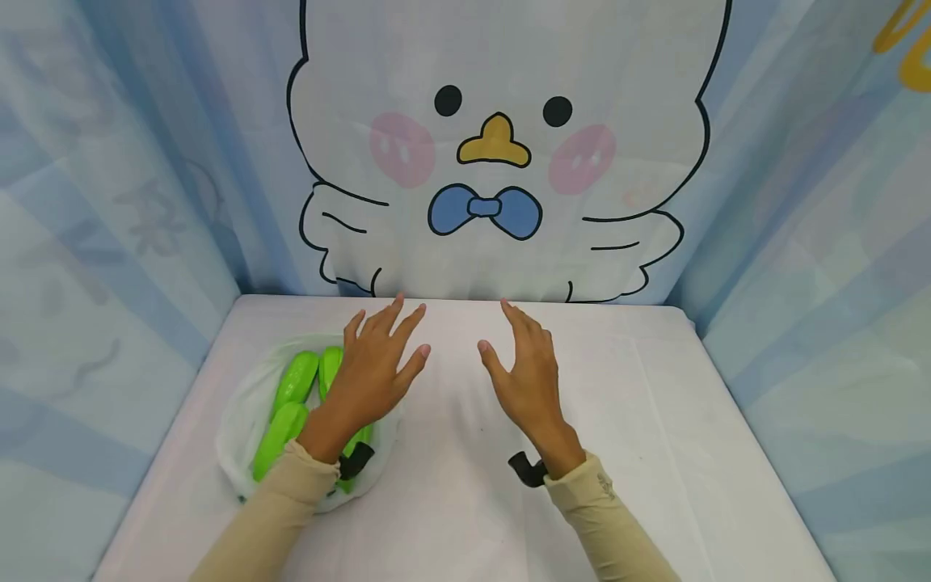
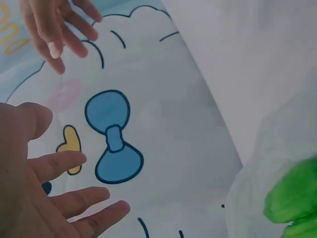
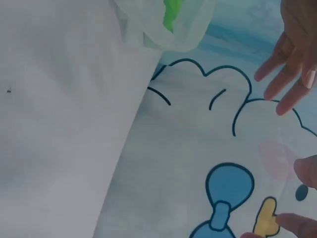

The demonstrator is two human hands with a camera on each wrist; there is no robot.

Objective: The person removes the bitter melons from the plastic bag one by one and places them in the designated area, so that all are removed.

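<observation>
My left hand (image 1: 374,368) hovers over the right part of a round, whitish, translucent plastic bag (image 1: 236,424) on the table. Its fingers are spread and hold nothing. In the bag lie several glossy, bright green, elongated pieces (image 1: 296,378) that look like cucumbers; my left hand and forearm hide some of them. To the right, my right hand (image 1: 529,376) is raised over the white tabletop, fingers extended and thumb apart, with nothing in it. A gap separates the two hands. The left wrist view shows the green pieces (image 2: 297,196) at its right edge.
A white cloth covers the table (image 1: 640,420). Behind it hangs a curtain (image 1: 494,267) with a cartoon bird wearing a blue bow tie. Blue patterned curtains (image 1: 109,242) enclose both sides. A black strap piece (image 1: 527,469) sits at the right wrist, another (image 1: 356,461) at the left.
</observation>
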